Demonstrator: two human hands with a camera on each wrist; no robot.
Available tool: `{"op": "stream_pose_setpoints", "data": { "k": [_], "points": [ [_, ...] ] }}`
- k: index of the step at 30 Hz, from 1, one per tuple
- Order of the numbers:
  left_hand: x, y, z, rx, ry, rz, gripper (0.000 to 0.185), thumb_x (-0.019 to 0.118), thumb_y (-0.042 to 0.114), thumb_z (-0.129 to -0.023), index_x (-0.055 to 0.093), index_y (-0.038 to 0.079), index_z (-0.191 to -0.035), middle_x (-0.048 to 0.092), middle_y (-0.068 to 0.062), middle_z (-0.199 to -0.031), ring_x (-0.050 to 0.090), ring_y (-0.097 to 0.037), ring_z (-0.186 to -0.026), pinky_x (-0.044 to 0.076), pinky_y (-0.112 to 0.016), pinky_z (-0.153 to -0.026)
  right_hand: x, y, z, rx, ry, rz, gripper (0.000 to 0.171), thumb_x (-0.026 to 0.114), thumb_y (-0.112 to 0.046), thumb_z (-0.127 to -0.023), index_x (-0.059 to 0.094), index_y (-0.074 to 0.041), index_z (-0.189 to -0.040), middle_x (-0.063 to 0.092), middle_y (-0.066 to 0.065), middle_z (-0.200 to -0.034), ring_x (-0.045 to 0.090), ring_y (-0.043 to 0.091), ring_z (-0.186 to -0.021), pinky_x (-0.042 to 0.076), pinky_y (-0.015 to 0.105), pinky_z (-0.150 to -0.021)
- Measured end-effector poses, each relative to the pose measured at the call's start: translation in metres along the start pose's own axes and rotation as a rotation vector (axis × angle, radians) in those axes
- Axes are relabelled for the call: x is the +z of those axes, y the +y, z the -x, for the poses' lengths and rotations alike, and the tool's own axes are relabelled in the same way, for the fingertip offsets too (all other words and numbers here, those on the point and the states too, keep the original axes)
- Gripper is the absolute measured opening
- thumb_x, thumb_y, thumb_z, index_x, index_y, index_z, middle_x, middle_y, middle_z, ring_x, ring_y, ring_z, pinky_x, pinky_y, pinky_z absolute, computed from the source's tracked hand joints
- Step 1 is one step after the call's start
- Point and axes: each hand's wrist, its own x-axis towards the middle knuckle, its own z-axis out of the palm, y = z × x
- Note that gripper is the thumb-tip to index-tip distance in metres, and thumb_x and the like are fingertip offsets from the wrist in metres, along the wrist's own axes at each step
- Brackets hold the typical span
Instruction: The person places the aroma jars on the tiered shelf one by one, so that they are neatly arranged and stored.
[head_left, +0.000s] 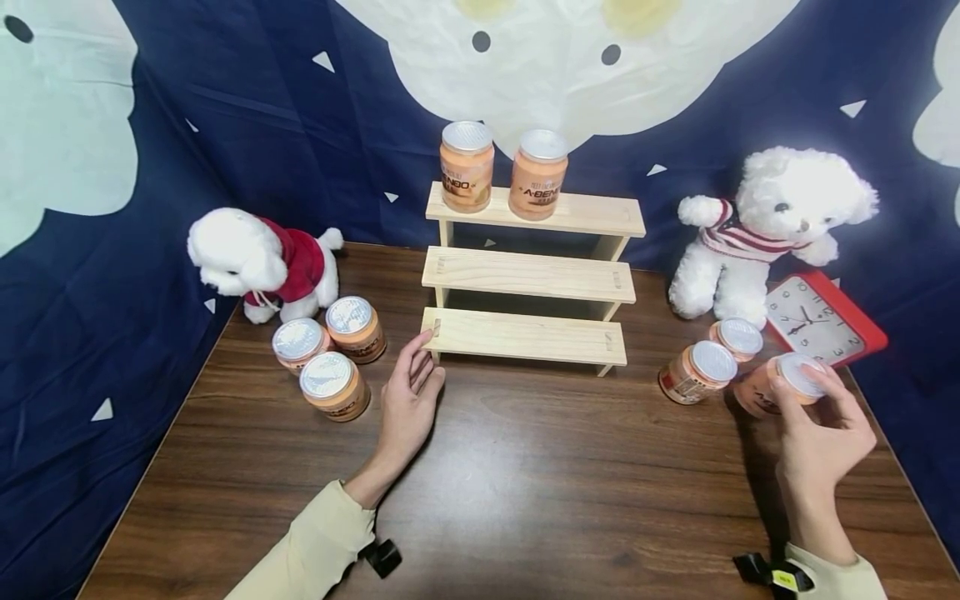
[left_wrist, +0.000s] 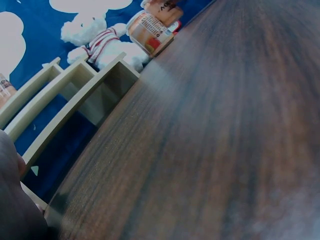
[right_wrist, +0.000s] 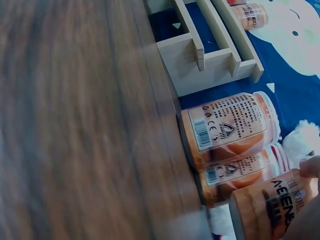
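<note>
Step in hand, by the look of it: stocking the stepped rack w/ cans, right side pick-up under way. Right hand (head_left: 821,437) has its fingers (head_left: 838,390) curled over the silver lid of a tilted can (head_left: 780,385), thumb on the near side, clamped on it; can sits on the worktop (head_left: 525,483) directly under those fingers. Next move prob. calls for a clean lift, then a carry left and away to the wooden rack (head_left: 528,279), setting it upright on a free step. Left hand (head_left: 408,400) holds nothing: fingers straight, slightly apart, tips touching or nearly touching the rack's lowest step at its left end, can't tell which. Just left of those fingers, three cans (head_left: 330,354) stand grouped. Beyond the right fingers, two more cans (head_left: 712,358), then a red clock (head_left: 821,321) and white bear (head_left: 772,225). Farthest: two cans on top step (head_left: 502,171), plush dog (head_left: 262,262) far left.
</note>
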Motion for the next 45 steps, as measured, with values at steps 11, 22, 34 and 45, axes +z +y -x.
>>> {"op": "stream_pose_setpoints", "data": {
  "k": [11, 22, 34, 45],
  "points": [
    [-0.001, -0.012, -0.002, 0.051, 0.005, -0.001, 0.055, 0.07, 0.002, -0.103, 0.064, 0.016, -0.155, 0.062, -0.022, -0.156, 0.063, -0.036, -0.142, 0.054, -0.03, -0.12, 0.018, -0.037, 0.006, -0.095, -0.018, -0.132, 0.041, 0.081, 0.032, -0.07, 0.065, 0.035, -0.108, 0.077, 0.031, -0.117, 0.073, 0.032, -0.105, 0.066, 0.026, -0.09],
    [-0.003, -0.027, -0.006, 0.02, -0.005, 0.02, 0.056, 0.072, 0.006, -0.104, 0.064, 0.024, -0.156, 0.062, -0.014, -0.158, 0.062, -0.028, -0.143, 0.052, -0.029, -0.121, 0.038, -0.074, 0.015, -0.139, -0.085, -0.229, 0.041, 0.082, 0.031, -0.067, 0.063, 0.037, -0.102, 0.077, 0.033, -0.113, 0.074, 0.032, -0.096, 0.065, 0.027, -0.086],
    [-0.002, -0.019, -0.004, 0.051, -0.001, 0.007, 0.054, 0.072, 0.005, -0.103, 0.064, 0.018, -0.155, 0.062, -0.021, -0.156, 0.063, -0.034, -0.142, 0.054, -0.031, -0.12, 0.061, -0.089, 0.018, -0.171, -0.229, -0.277, 0.044, 0.087, 0.029, -0.067, 0.061, 0.038, -0.102, 0.074, 0.039, -0.116, 0.073, 0.039, -0.106, 0.067, 0.03, -0.09],
    [-0.001, -0.014, -0.003, 0.014, 0.002, -0.002, 0.054, 0.071, 0.003, -0.104, 0.064, 0.017, -0.155, 0.062, -0.021, -0.156, 0.062, -0.033, -0.143, 0.053, -0.031, -0.121, 0.104, -0.104, 0.028, -0.152, -0.292, -0.312, 0.043, 0.087, 0.028, -0.067, 0.062, 0.037, -0.1, 0.077, 0.034, -0.113, 0.073, 0.038, -0.107, 0.067, 0.028, -0.089]
  ]
}}
